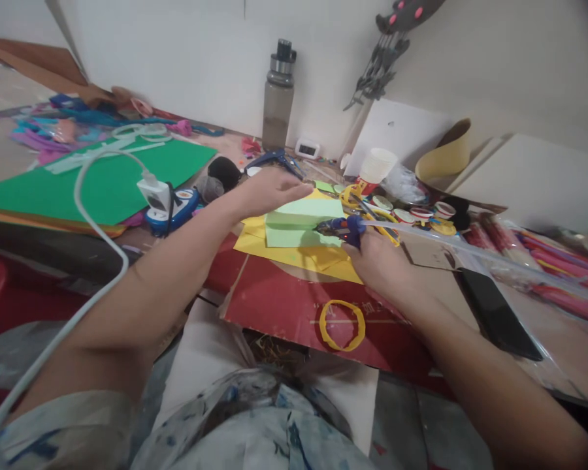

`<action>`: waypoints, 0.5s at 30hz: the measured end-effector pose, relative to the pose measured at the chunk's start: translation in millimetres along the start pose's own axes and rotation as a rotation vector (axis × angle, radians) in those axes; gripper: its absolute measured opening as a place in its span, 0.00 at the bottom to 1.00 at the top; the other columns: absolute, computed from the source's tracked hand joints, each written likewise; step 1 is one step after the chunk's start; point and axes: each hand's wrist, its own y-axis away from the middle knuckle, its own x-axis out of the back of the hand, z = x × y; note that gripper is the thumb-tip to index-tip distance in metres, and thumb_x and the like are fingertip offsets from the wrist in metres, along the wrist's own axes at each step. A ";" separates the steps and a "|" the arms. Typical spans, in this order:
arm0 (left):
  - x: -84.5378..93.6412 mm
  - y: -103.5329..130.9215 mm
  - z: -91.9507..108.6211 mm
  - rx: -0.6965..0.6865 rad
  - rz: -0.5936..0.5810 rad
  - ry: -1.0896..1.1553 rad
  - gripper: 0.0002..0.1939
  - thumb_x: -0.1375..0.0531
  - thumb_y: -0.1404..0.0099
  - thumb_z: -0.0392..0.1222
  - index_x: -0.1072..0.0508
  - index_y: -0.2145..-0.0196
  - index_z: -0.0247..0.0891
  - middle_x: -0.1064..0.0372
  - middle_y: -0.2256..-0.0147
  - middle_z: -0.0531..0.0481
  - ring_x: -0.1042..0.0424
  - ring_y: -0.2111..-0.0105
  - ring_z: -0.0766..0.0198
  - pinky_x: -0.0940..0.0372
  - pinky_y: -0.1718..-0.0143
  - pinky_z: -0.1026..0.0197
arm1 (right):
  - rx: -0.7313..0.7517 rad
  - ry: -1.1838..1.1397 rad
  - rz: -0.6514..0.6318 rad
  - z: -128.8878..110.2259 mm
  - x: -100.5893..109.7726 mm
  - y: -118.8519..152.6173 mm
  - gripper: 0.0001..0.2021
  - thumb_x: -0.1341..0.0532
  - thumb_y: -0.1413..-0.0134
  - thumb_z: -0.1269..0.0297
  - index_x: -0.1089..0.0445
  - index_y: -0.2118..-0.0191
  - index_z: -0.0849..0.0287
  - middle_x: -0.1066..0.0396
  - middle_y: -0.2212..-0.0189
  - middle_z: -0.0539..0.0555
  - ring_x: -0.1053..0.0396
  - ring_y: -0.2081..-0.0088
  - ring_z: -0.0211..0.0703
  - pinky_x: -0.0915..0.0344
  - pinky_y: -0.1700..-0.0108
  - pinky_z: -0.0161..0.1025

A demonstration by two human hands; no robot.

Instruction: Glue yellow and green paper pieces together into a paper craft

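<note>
My right hand is closed round a dark blue glue gun, with a long pale glue stick running out of its back to the right. Its nozzle points left, at the light green paper, which has a crease across it. My left hand is at that paper's far edge, fingers together and bent over it; the fingertips are partly hidden. Yellow paper lies beneath the green sheet. Nearer to me, a yellow ring rests on a red board.
Left are green sheets and a blue power strip with a white plug and cable. A grey bottle stands by the wall. Yellow-handled scissors, paper cups, small tubs and a black phone are at right.
</note>
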 end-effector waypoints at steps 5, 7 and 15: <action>-9.6 -19.6 83.6 -0.326 0.005 -0.142 0.14 0.40 0.33 0.51 0.22 0.55 0.44 0.29 0.47 0.49 0.36 0.43 0.53 0.49 0.40 0.49 | 0.064 -0.044 0.031 6.3 -4.1 -4.7 0.17 0.45 0.40 0.65 0.32 0.48 0.67 0.26 0.52 0.69 0.28 0.51 0.58 0.34 0.50 0.47; -20.5 -30.9 107.2 -0.415 -0.079 -0.229 0.12 0.39 0.33 0.48 0.22 0.54 0.44 0.29 0.47 0.50 0.38 0.43 0.52 0.48 0.41 0.47 | 0.106 -0.069 0.085 8.8 -4.9 -5.6 0.22 0.45 0.42 0.68 0.36 0.43 0.69 0.29 0.47 0.71 0.30 0.47 0.60 0.35 0.48 0.50; -43.0 -53.5 108.6 -0.405 -0.184 -0.232 0.06 0.39 0.34 0.40 0.21 0.62 0.40 0.24 0.57 0.49 0.37 0.45 0.53 0.47 0.42 0.46 | 0.097 -0.148 0.070 6.7 -2.9 -3.4 0.21 0.44 0.44 0.69 0.34 0.44 0.67 0.26 0.52 0.69 0.28 0.51 0.60 0.33 0.51 0.50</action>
